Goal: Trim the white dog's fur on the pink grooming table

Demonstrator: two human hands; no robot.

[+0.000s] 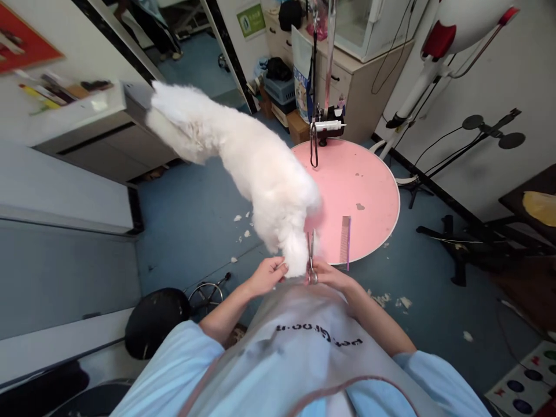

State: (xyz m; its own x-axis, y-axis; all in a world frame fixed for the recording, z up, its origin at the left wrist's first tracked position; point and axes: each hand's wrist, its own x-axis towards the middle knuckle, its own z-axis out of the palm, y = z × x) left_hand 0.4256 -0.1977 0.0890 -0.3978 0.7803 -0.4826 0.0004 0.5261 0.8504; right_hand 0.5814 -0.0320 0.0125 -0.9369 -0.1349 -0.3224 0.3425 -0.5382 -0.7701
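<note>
A white fluffy dog (264,156) stretches from the round pink table (373,179) across to the counter at the left, its rump toward me. One of its hind legs (296,249) points at my apron. My left hand (267,275) is closed, thumb and fingers pinching the low end of that leg. On the other side, my right hand (333,276) grips a pair of scissors (311,255), blades pointing away from me right beside the leg fur. A purple-backed metal comb (345,240) lies on the table to the right of the scissors.
A grooming post with a hanging black loop (314,150) rises at the table's back edge. The white counter (99,110) stands left. A black stool (156,321) is near my left elbow. A dryer stand (408,104) is at right. Fur clumps (382,299) litter the blue floor.
</note>
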